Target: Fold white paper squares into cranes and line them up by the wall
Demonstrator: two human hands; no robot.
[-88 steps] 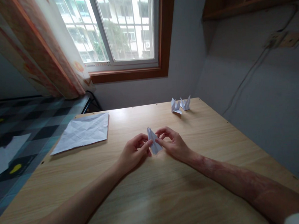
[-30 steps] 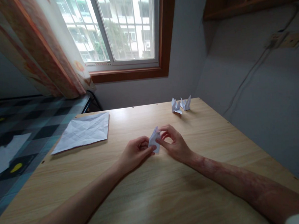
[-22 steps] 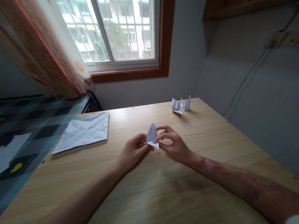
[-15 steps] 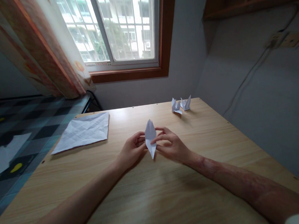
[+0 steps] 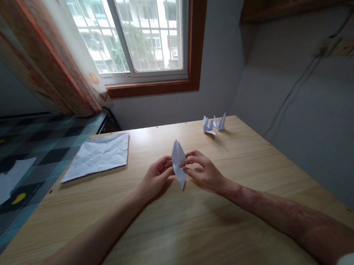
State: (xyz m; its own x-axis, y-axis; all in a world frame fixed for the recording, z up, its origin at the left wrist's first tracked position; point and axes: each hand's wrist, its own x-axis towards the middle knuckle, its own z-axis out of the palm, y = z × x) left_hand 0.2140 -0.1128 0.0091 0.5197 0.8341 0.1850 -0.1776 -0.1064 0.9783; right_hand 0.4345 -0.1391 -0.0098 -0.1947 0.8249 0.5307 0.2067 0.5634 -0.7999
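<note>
I see one small folded white paper piece (image 5: 178, 163) held upright between my two hands, over the middle of the wooden table (image 5: 177, 232). It is a narrow diamond: a pointed tip at the top, a second point at the bottom that hangs just above the tabletop, and a crease running down its length. The top looks split into two flaps, though I cannot tell that for certain at this size.

My left hand (image 5: 156, 179) pinches the piece from its left edge with thumb and fingertips. My right hand (image 5: 202, 171) grips the right edge, the fingers curled over the front. Both hands are closed on the paper, and both forearms lie across the table toward it.

By count: one piece in hand. Two finished folded paper figures (image 5: 214, 124) stand side by side, touching or nearly so, at the far right of the table, well apart from my hands. One creased, unfolded white sheet (image 5: 99, 155) lies flat at the far left. Behind the table there is one window (image 5: 146, 30), with one patterned curtain (image 5: 52, 56) to its left.
</note>
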